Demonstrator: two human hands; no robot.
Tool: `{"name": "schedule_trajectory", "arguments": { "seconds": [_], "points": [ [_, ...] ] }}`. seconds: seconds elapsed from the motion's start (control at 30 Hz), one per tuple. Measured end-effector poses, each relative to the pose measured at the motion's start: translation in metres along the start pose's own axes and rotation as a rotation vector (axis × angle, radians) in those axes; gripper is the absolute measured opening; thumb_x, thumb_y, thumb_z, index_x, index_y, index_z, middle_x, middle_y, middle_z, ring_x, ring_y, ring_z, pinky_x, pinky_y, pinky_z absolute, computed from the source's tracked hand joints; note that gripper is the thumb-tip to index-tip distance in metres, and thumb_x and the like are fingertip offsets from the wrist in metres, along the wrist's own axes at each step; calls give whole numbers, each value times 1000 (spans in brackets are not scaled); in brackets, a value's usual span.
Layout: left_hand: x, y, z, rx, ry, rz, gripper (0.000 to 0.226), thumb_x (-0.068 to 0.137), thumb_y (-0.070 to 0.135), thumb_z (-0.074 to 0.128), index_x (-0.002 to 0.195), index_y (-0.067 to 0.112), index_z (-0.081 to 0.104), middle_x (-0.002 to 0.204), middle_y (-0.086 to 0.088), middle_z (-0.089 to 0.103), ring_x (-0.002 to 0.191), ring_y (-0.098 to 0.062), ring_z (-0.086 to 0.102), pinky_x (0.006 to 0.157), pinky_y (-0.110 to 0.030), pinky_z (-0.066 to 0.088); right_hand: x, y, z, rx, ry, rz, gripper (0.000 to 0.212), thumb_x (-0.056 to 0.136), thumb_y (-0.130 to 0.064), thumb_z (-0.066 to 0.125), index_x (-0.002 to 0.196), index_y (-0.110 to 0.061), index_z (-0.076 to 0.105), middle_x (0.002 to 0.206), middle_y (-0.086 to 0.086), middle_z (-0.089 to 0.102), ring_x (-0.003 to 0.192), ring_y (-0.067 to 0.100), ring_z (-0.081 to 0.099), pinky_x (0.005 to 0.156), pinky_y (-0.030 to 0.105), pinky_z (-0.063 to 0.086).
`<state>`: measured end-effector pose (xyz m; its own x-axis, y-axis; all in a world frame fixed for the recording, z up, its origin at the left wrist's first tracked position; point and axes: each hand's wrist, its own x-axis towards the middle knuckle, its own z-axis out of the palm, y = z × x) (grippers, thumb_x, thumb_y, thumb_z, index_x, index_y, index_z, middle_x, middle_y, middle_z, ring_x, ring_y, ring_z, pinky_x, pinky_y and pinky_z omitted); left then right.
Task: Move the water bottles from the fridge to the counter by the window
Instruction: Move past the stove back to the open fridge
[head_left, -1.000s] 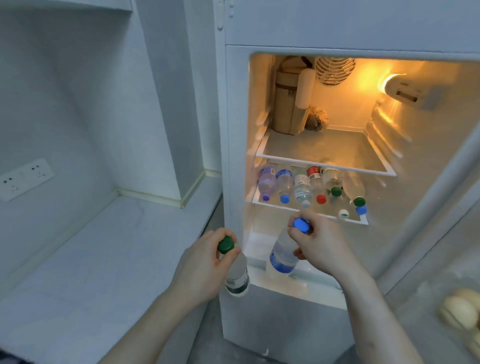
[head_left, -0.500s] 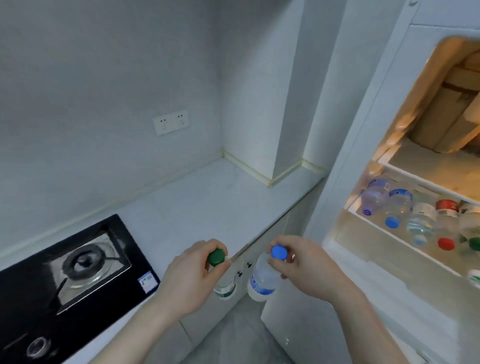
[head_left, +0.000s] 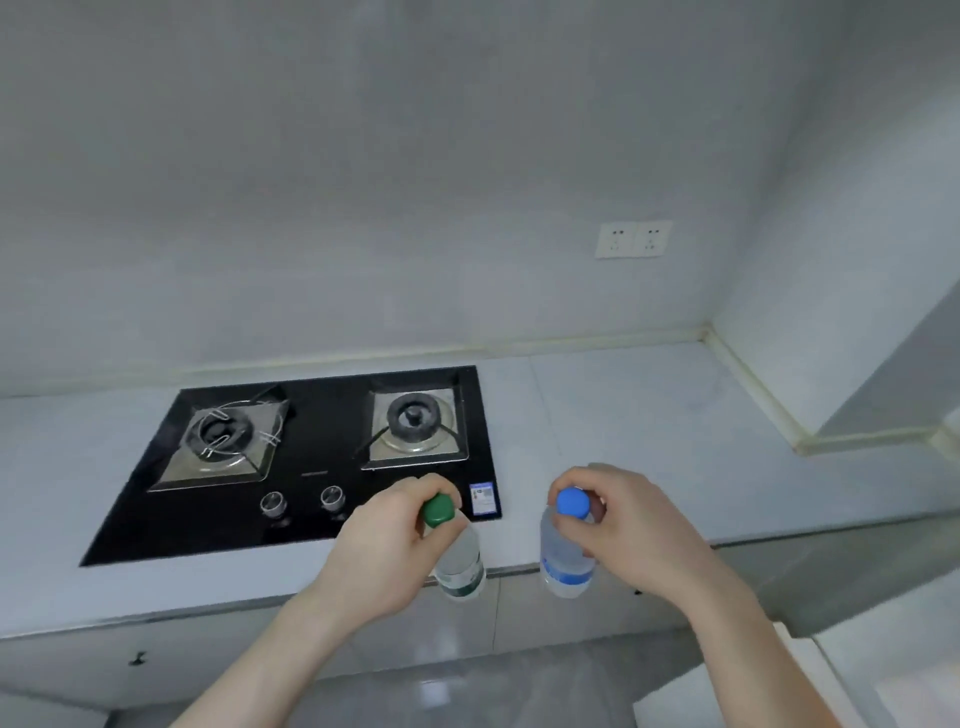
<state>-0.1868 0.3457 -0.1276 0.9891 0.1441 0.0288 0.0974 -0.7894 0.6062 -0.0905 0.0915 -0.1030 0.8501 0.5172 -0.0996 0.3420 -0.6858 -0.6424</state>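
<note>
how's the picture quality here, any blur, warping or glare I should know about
Head view: soft, even, cool light with no hard shadows. The wide-angle lens bends the counter edge and the wall corner. The left hand and right hand, the green-capped bottle and blue-capped bottle look slightly soft, perhaps motion blur. The stove shows only faint reflections.

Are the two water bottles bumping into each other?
Apart. The head view shows the green-capped bottle in the left hand and the blue-capped bottle in the right hand, with bare counter edge showing between them.
</note>
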Motion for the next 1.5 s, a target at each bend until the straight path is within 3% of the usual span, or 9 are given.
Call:
{"name": "schedule_trajectory", "arguments": {
  "seconds": [0.13,0.27,0.37,0.53,0.77,0.97,1.1,1.3,1.5],
  "points": [
    [-33,-40,-34,10,104,-91,10,92,46,65,94,44,56,85,14,61,78,-9,57,69,-25,48,29,-51,31,-21,-84,-130,18,87,-23,66,91,-40,66,93,-24,63,79,1,56,69,19,45],
    [-78,-92,-78,-11,210,-190,10,91,47,66,93,41,57,86,16,61,76,-9,57,68,-28,51,51,-122,75,-33,-175,-257,13,88,-28,67,94,-40,66,94,-22,62,79,6,60,75,31,56],
    [-102,-119,-104,-4,259,-243,10,92,48,66,93,43,57,87,17,61,78,-8,57,66,-22,47,61,-163,102,-68,-206,-326,11,88,-33,65,95,-41,65,93,-21,62,79,9,61,76,36,59],
    [-162,-184,-156,43,331,-334,11,92,49,64,94,45,55,82,16,58,76,-7,55,63,-18,37,72,-249,175,-113,-267,-462,8,91,-36,67,95,-42,64,95,-26,60,79,4,61,73,29,56],
    [-236,-253,-209,58,439,-446,12,92,51,62,97,44,54,88,17,59,78,-7,56,72,-25,49,74,-345,254,-126,-352,-585,8,92,-40,67,97,-45,63,97,-26,61,79,7,63,67,24,52],
    [-283,-300,-246,52,510,-572,11,93,52,60,97,43,54,87,17,60,82,-6,57,70,-21,46,83,-413,305,-126,-426,-686,9,93,-40,65,100,-45,63,98,-22,64,84,6,62,74,26,56],
    [-299,-323,-266,47,546,-628,11,93,52,60,93,43,53,83,14,60,78,-7,56,65,-20,41,95,-448,333,-127,-468,-737,10,91,-40,63,100,-44,63,100,-21,63,86,7,62,78,32,58],
    [-306,-371,-297,80,603,-708,9,93,49,62,97,42,57,84,19,59,82,-6,56,69,-23,46,133,-499,386,-131,-554,-816,10,90,-43,63,100,-43,64,98,-26,61,83,4,58,72,24,50],
    [-292,-424,-334,126,606,-799,10,93,52,60,98,45,55,85,20,59,78,-6,56,65,-19,40,186,-550,431,-102,-621,-866,14,90,-43,66,104,-40,66,97,-22,63,84,4,60,75,24,53]
  ]
}}
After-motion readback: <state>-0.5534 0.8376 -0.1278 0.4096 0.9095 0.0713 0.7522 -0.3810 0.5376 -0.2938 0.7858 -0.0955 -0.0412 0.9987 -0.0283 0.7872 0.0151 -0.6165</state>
